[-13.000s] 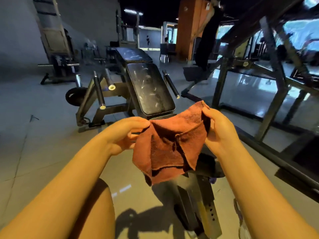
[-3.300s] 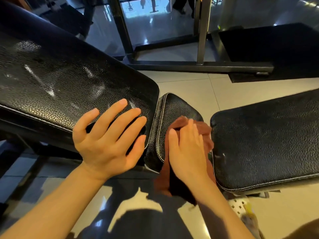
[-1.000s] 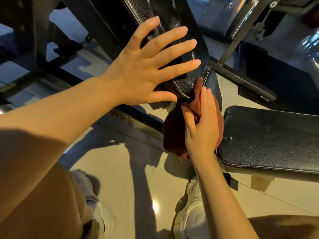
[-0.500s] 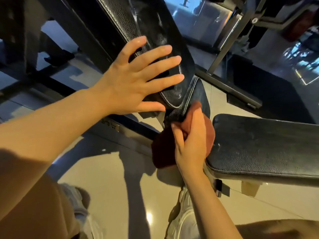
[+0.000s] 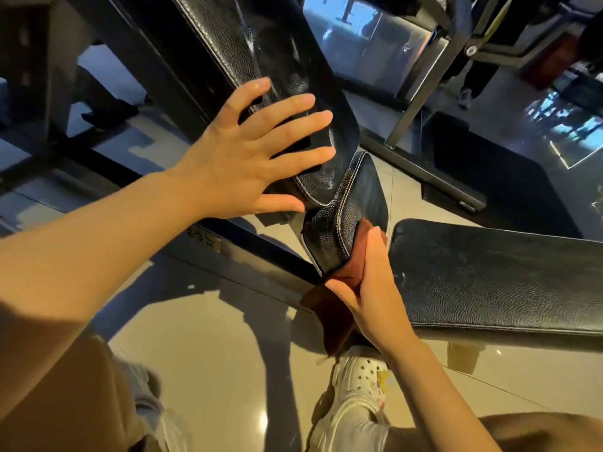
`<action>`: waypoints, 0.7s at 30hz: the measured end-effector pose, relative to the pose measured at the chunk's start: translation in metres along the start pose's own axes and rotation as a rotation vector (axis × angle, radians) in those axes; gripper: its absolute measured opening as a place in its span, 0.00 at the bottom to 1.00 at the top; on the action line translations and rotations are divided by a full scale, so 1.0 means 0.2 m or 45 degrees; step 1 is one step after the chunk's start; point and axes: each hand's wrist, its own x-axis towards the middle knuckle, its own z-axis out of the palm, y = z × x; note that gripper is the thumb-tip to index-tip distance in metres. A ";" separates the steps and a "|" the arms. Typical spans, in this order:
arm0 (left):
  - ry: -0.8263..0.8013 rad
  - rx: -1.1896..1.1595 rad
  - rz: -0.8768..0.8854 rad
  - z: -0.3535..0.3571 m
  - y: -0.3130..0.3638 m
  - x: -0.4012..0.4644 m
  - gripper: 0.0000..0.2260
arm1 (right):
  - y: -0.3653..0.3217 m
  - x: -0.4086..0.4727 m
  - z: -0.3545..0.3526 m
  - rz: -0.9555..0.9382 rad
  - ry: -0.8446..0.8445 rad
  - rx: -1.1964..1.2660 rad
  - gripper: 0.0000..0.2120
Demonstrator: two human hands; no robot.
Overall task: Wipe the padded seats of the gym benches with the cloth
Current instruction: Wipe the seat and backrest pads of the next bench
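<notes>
Right hand (image 5: 372,288) presses the cloth (image 5: 336,308) against the small seat pad's (image 5: 339,230) end, grip clasping it; left hand (image 5: 248,158), fingers spread, steadies the backrest (image 5: 261,44). Wiping underway; next, probably, the neighbouring bench pad (image 5: 505,275).

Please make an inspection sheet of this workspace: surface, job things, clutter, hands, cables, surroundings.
Surface: glossy tiled floor, with shadows.
Job's things: rust-red cloth against the small black seat pad; tilted back pad; second bench pad beside it.
Clutter: nothing seen.
Hands: left hand spread flat on the back pad; right hand presses the cloth to the seat pad, thumb hooked over the cloth.
Cables: nothing seen.
Surroundings: dark metal frames, white shoe.
</notes>
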 end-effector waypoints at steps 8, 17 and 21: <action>-0.039 0.017 0.031 -0.02 -0.02 0.00 0.31 | -0.24 0.23 0.08 -0.121 0.253 0.093 0.35; -0.022 0.003 -0.009 -0.01 -0.01 0.00 0.30 | -0.06 -0.16 0.28 0.245 0.461 0.067 0.45; -0.023 -0.020 -0.019 -0.01 0.00 0.00 0.30 | -0.06 -0.21 0.28 0.279 0.406 0.118 0.43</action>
